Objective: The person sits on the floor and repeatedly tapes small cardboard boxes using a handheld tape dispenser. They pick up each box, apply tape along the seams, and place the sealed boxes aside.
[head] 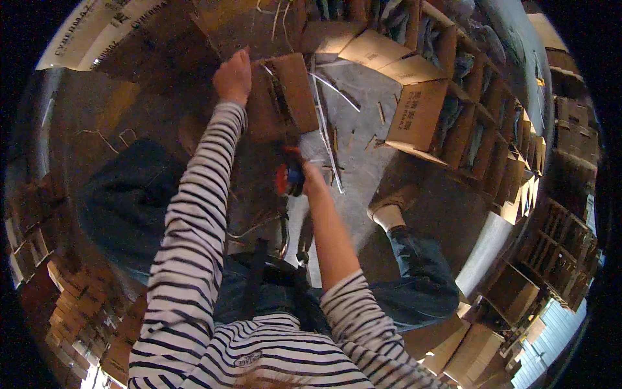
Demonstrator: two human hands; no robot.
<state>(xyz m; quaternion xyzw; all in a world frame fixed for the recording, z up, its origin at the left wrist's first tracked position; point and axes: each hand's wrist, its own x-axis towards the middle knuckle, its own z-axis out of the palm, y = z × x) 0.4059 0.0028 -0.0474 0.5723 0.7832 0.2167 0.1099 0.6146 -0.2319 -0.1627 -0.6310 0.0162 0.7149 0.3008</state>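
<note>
In front of me lies a closed cardboard box [279, 95] with a dark strip along its middle. My left hand [234, 78] is curled at the box's upper left corner; what its fingers grip, if anything, cannot be made out. My right hand [311, 177] is closed on a red and blue tape dispenser [290, 175], just below the near edge of the box. That hand and the tool are slightly blurred.
Open cardboard cartons [418, 114] packed with wrapped items in dividers curve along the right. Thin strips and scraps [381, 113] are scattered on the concrete floor [362, 90]. More cardboard boxes stand at the lower left [80, 311] and far right.
</note>
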